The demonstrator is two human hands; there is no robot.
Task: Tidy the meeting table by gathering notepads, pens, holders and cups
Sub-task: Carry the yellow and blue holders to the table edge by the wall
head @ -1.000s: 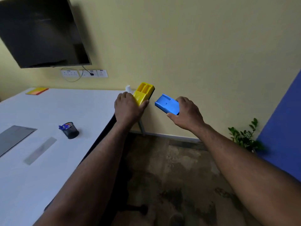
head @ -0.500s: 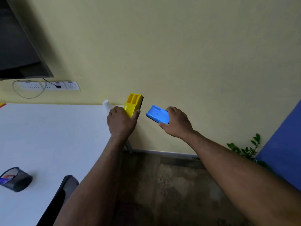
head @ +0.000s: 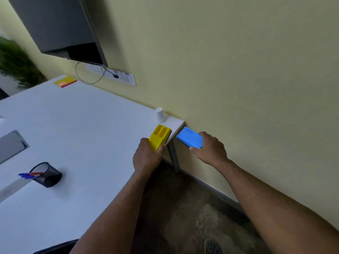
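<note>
Left hand: the left hand [head: 146, 158] is closing its fingers around a yellow plastic compartmented holder [head: 159, 136], carrying it tilted over the near corner of the white surface [head: 88, 129]
Right hand: the right hand [head: 209, 148] is gripping a flat blue plastic holder [head: 189, 137] by one end, holding it in the air just off the surface's edge, beside the wall
Nearest loose item: a small white paper cup [head: 159, 114] is standing upside down at the far corner, just beyond the yellow plastic compartmented holder and not touching it
Further out: a black mesh pen cup [head: 46, 175] is lying tipped on its side with blue and red pens [head: 29, 175] sticking out of its mouth, well apart from both hands
Far end: a yellow and orange notepad [head: 65, 81] is lying flat near the wall sockets
Done so far, as judged: two holders are appearing gathered, one in each hand
Left to do, as judged: the cup, the tipped pen cup and the notepad are waiting untouched; both hands are full, so setting the holders down somewhere is likely coming first
</note>
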